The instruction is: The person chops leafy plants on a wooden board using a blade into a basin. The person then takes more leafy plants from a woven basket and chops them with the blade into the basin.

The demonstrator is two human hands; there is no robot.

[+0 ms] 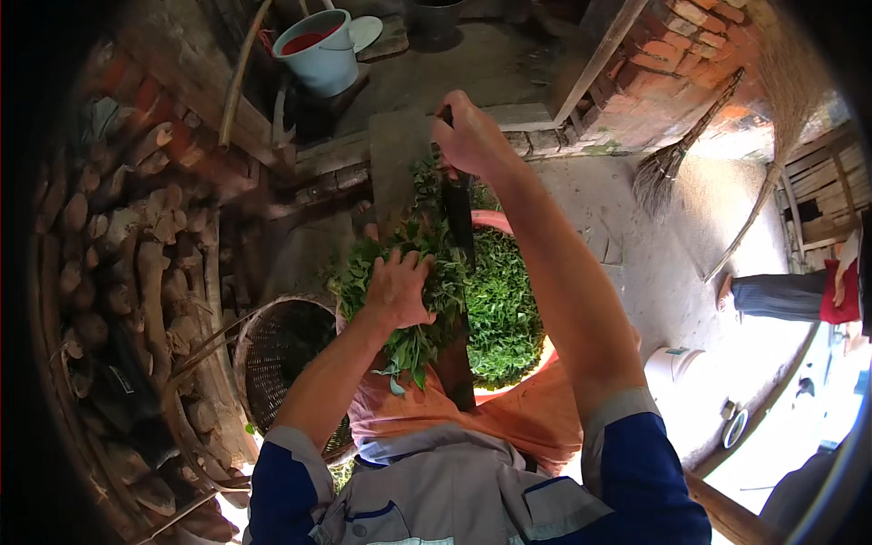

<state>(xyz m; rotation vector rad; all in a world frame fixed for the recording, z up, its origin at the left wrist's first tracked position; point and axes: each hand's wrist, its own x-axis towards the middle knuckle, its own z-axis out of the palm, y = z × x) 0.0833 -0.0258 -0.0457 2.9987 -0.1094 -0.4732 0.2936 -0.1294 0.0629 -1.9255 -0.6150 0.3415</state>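
Observation:
My left hand [402,293] presses with spread fingers on a bundle of leafy green stems [415,351]. Above it, my right hand [470,139] is closed around the dark handle of a long blade [456,211]. The blade stands along the right side of the bundle, and its lower end is hard to make out. Just right of it, a reddish-pink plastic basin [492,219] holds finely chopped greens [504,313]. More leaves lie past the blade, below my right hand. Under the bundle I cannot see what supports it.
A woven basket [262,361] stands at my left, beside stacked firewood [157,272]. A grey bucket [323,65] is ahead. Twig brooms [661,174] lean on the brick wall [681,54] at right. A white bucket [671,368] and a person [783,296] are further right.

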